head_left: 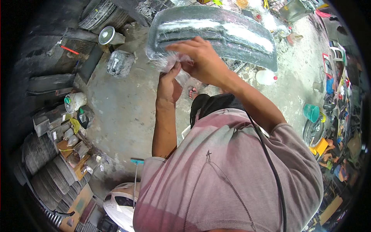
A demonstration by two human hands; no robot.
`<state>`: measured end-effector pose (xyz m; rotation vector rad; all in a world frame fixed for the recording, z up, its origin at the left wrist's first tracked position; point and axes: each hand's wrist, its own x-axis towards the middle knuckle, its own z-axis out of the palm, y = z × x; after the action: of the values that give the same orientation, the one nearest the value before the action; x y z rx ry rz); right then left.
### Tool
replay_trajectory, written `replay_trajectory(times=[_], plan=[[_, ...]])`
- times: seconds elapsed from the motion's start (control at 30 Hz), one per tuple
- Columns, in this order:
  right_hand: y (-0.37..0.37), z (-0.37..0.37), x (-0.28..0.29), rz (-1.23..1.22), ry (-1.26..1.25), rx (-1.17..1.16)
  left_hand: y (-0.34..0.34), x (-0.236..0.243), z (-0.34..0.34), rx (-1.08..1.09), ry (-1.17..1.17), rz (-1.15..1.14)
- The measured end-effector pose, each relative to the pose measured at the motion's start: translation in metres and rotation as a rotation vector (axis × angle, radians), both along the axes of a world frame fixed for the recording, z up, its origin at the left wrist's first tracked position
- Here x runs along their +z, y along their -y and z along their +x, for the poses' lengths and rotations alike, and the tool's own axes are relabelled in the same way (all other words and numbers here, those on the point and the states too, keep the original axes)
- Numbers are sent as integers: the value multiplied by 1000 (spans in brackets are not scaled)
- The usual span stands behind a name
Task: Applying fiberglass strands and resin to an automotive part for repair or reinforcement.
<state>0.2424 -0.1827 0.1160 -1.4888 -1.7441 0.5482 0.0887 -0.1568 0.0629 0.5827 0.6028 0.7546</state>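
Head view: I have both bare hands just on the near side of a large curved panel, with crinkled clear plastic film (167, 62) between them. The left grip (169, 86) is clamped on the film, thumb raised at its edge. The right grip (199, 61) sits above and to the right, its fingers stretched left over the film; some of it bunches under the palm, but I cannot tell whether those fingers are closed on it. Just beyond the hands lies the dark, glossy panel (212, 29), long and bowed, spanning the far middle; I cannot make out whether the film joins it. A white jug (266, 77) with a red cap stands near its right end. Below the hands I see a bare foot (193, 92) on the grey floor (119, 104). Out to the left are a clear, shiny bundle (119, 63), a lidded tub (111, 35) farther off, and a whitish bucket (75, 101) nearer. Well to the right sits a teal basket (311, 112). At the near left, a white helmet (118, 210) rests beside the shirt (228, 174).
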Motion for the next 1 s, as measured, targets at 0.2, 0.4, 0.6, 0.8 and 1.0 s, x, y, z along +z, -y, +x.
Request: replay_trajectory(times=[0.2,0.4,0.6,0.8,1.0], plan=[[22,12,-10,39,-186,-365,-13,-16,7,204,387,-217],[30,12,-38,-534,-674,-84,-6,-4,28,24,437,-109],[36,15,-46,-267,-395,-150,-29,-21,48,-11,524,-203],[51,29,-42,-1,-261,-315,-69,-36,59,166,580,-519],[73,64,-45,-221,-730,-404,-84,-38,19,131,230,-225]])
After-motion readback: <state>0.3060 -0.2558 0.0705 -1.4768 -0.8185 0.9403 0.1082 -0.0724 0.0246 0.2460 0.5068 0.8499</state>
